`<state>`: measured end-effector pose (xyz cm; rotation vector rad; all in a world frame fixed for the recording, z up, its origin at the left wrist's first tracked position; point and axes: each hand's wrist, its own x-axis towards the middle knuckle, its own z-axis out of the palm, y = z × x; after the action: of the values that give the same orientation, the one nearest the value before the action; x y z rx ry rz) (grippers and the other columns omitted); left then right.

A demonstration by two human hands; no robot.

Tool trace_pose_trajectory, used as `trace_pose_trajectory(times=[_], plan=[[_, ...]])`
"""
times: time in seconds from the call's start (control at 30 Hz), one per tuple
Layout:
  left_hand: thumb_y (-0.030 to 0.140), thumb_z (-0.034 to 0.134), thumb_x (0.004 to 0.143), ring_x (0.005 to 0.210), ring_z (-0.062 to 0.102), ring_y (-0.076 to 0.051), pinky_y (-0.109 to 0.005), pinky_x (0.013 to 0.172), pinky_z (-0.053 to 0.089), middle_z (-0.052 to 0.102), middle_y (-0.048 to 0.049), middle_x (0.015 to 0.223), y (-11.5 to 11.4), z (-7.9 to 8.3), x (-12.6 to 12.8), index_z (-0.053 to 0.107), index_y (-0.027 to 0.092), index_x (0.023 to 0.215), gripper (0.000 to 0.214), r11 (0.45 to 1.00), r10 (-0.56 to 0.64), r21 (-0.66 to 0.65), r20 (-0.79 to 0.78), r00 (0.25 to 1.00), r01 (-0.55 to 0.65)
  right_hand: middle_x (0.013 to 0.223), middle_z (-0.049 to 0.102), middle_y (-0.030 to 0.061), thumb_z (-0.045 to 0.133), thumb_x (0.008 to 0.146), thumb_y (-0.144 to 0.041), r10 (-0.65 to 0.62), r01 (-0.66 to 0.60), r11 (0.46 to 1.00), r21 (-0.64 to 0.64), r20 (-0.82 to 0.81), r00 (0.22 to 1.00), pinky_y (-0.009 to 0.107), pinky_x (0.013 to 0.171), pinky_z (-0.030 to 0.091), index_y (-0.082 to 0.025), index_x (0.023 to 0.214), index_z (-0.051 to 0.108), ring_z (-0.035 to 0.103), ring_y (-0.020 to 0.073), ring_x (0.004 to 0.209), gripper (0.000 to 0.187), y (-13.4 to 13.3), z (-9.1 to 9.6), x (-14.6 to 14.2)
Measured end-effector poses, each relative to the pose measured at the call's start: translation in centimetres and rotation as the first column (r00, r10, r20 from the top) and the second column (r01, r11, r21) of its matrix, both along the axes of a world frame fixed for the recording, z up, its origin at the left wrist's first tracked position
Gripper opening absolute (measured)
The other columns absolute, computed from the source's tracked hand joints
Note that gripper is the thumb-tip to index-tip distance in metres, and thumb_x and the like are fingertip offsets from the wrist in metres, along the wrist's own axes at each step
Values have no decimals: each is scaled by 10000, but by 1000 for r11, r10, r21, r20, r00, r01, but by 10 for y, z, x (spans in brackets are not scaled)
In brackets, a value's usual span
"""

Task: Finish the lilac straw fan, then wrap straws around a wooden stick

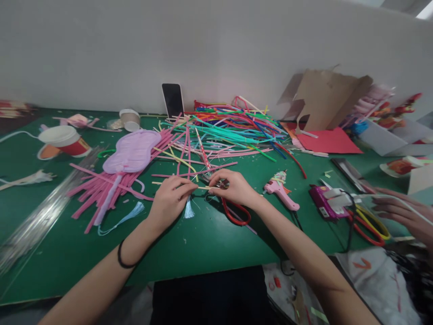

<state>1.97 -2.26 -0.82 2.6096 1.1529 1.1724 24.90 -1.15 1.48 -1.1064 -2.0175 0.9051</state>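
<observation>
My left hand (171,198) and my right hand (233,187) meet over the green table (203,243), both pinched on a thin pale yellow stick (202,188) held level between them. A small light blue tassel (188,210) hangs just under my left fingers. Red-handled scissors (235,214) lie on the table right below my right hand. Behind my hands spreads a big heap of coloured pipe cleaners and strips (233,128).
A pink glue gun (280,189) and a magenta one (326,203) lie to the right, near another person's hand (402,214). A purple eye mask (131,151), pink strips, paper cups (62,140), a phone (172,100), cardboard (324,97) and red paper (326,141) ring the table.
</observation>
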Motion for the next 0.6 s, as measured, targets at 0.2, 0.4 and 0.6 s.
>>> trace_pose_trajectory(times=[0.2,0.4,0.6], plan=[[135,550,908,882,610,-190,-342,799,481,702,-58,917,0,0,0,715,202,940,181,1000,-4,-10,19,1000,4,947,694,37,711,806,-291,52,-52,998,20,-12,999,263,689,461,-187,852,705,611,135,798,114,2,0,4],[127,562,899,867,611,-190,-339,792,480,700,-60,901,1,0,0,722,185,928,172,1000,0,22,17,1000,0,916,697,37,739,775,-372,42,-43,998,-42,-37,998,254,677,454,-180,876,712,597,130,760,219,2,-3,4],[114,575,890,859,606,-192,-339,776,479,703,-70,906,0,0,1,720,185,936,168,997,-27,76,11,1000,26,809,709,36,724,768,-430,-27,11,967,-254,-62,998,262,676,474,-159,818,710,615,130,707,276,7,-3,1]])
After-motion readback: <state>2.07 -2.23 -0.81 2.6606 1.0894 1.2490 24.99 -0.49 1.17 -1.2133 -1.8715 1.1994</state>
